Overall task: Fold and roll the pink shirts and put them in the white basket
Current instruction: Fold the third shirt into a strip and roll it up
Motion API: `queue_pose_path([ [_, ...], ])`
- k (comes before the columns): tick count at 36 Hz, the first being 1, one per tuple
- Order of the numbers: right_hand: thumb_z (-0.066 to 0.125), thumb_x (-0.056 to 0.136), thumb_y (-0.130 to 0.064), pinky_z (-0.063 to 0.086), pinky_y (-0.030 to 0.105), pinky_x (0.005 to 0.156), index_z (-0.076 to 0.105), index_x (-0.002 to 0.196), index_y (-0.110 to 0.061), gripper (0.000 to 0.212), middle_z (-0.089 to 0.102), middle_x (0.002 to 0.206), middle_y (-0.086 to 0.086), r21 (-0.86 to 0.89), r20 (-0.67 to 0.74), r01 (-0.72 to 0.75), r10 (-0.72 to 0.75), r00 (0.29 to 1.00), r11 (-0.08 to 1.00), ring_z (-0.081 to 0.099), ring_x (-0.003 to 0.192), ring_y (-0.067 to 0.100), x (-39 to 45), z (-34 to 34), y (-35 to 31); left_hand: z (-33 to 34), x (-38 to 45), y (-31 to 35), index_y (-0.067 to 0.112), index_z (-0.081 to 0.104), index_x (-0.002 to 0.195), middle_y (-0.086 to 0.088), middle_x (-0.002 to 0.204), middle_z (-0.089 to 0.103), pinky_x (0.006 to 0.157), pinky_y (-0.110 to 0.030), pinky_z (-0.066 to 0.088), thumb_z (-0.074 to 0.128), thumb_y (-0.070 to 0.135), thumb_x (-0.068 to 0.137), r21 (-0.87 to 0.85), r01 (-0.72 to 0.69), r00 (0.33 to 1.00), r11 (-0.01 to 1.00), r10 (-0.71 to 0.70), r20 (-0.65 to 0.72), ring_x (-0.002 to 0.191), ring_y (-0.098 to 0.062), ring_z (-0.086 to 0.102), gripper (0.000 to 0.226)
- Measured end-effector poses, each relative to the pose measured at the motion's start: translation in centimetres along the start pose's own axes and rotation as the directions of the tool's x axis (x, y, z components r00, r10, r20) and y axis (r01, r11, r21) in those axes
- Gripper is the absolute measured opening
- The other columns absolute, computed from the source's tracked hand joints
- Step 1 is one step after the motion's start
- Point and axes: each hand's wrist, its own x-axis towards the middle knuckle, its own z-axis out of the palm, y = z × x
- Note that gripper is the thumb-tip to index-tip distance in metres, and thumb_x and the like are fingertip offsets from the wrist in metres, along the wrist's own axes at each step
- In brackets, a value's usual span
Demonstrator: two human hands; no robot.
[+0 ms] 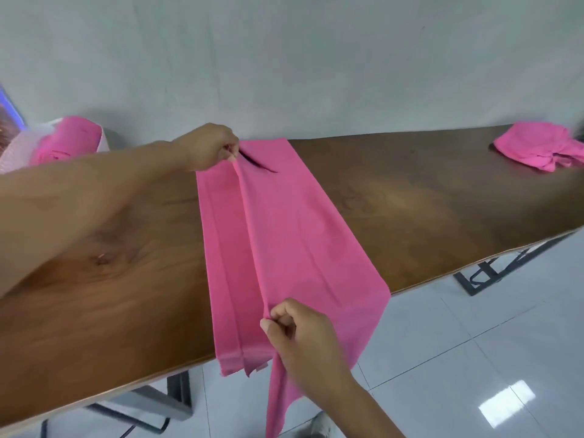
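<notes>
Both hands pinching one raised fold of pink shirt (284,222) laid across wood table (426,191): left hand (207,148) at far end, right hand (297,330) at near edge. White basket (22,147) w/ pink rolls beyond left fingers; spare shirt pile (537,150) far right.

The pink shirt (284,235) spread across the counter (410,197) is thin, matt cloth, smooth apart from a few soft creases and one raised fold line. The counter is dark brown wood with visible grain and a low satin sheen. Its legs (493,273) look like grey painted metal. The floor (474,358) is pale glossy tile that mirrors a bright light patch. The white basket (19,147) seems to be ribbed plastic. The crumpled pink shirts (537,150) at the far end are the same matt cloth.
</notes>
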Motion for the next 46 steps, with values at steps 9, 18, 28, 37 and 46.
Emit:
queue_pose_path([
  [9,0.055,0.097,-0.036,0.052,0.023,0.083,0.067,0.114,-0.028,0.022,0.070,0.099,-0.016,-0.096,0.231,-0.030,0.052,0.972,0.995,0.063,0.091,0.002,0.7,3.1,1.7,4.7,-5.0,-2.9,0.015,0.065,0.091,-0.001,0.091,0.057,0.083,-0.047,0.050,0.066,0.014,0.094,0.055,0.018,0.999,0.998,-0.020,0.040,0.088,-0.031,0.058,0.004],
  [18,0.059,0.096,-0.031,0.051,0.023,0.081,0.067,0.111,-0.027,0.017,0.069,0.092,-0.018,-0.116,0.190,-0.032,0.054,0.980,0.993,0.063,0.090,0.002,1.0,1.3,3.9,9.0,-9.0,0.4,0.015,0.067,0.107,-0.003,0.106,0.061,0.089,-0.047,0.051,0.066,0.028,0.095,-0.044,0.000,0.999,0.999,0.001,0.037,0.097,-0.026,0.059,0.018],
  [28,0.057,0.098,-0.030,0.046,0.018,0.085,0.066,0.113,-0.031,0.018,0.065,0.098,-0.023,-0.194,0.105,-0.014,0.035,0.994,0.981,0.057,0.098,-0.003,2.6,-3.8,6.1,14.9,-8.4,6.6,0.017,0.054,0.141,-0.011,0.149,0.046,0.113,-0.053,0.037,0.063,0.040,0.096,-0.034,0.030,0.997,0.999,-0.033,-0.070,0.138,-0.032,0.041,0.051],
  [37,0.058,0.098,-0.031,0.038,0.008,0.088,0.064,0.117,-0.031,0.020,0.059,0.110,-0.023,-0.282,0.110,0.098,-0.070,0.991,0.954,0.052,0.106,-0.006,6.1,-9.1,9.3,16.0,-4.4,10.0,0.026,0.031,0.157,-0.007,0.160,0.031,0.122,-0.045,0.014,0.046,0.059,0.099,0.021,0.285,0.958,0.958,-0.286,0.032,0.149,-0.029,0.022,0.068],
  [46,0.060,0.098,-0.031,0.036,0.005,0.087,0.064,0.117,-0.032,0.019,0.060,0.110,-0.025,-0.275,0.150,0.201,-0.165,0.975,0.940,0.050,0.108,-0.008,10.3,-13.6,12.3,17.5,-5.5,10.8,0.030,0.019,0.160,0.002,0.167,0.018,0.125,-0.045,0.008,-0.001,0.099,0.065,0.060,0.393,0.897,0.918,-0.396,0.196,0.154,-0.023,0.012,0.119],
])
